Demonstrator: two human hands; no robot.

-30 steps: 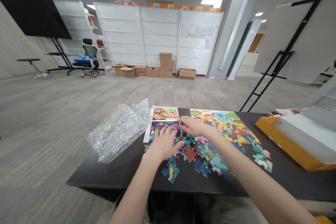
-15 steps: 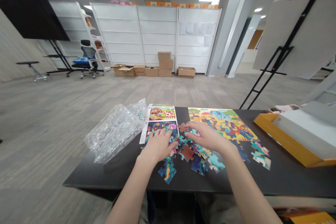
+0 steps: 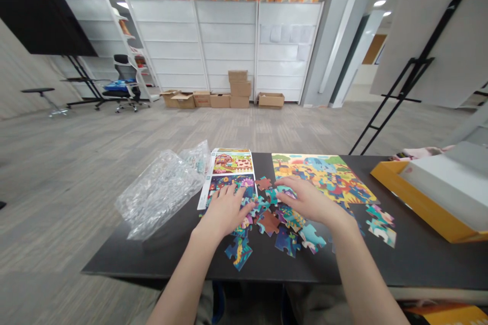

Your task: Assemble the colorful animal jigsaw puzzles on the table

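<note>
My left hand [image 3: 224,210] lies palm down with its fingers spread. It rests over the lower part of a printed picture sheet [image 3: 232,164] and the loose jigsaw pieces beside it. My right hand [image 3: 305,200] hovers at or just above the pile, thumb and fingers apart around a teal jigsaw piece [image 3: 285,191]; whether it touches the piece is hard to tell. Between the hands lie several mixed pieces, among them a brown jigsaw piece [image 3: 269,222] and a dark blue jigsaw piece [image 3: 286,241]. A blue-and-yellow jigsaw piece [image 3: 239,252] lies nearest the table's front edge.
Crumpled clear plastic wrap [image 3: 160,193] covers the table's left side. A colourful animal picture [image 3: 328,175] lies behind my right hand. Several joined-looking pieces [image 3: 381,224] sit farther right, beside an open yellow-and-white box [image 3: 438,198]. All are on a black table [image 3: 168,259].
My right hand has drawn slightly back and right, uncovering more of a brown piece at the pile's far side. The left hand keeps its spread pose. The whole view has shifted slightly.
</note>
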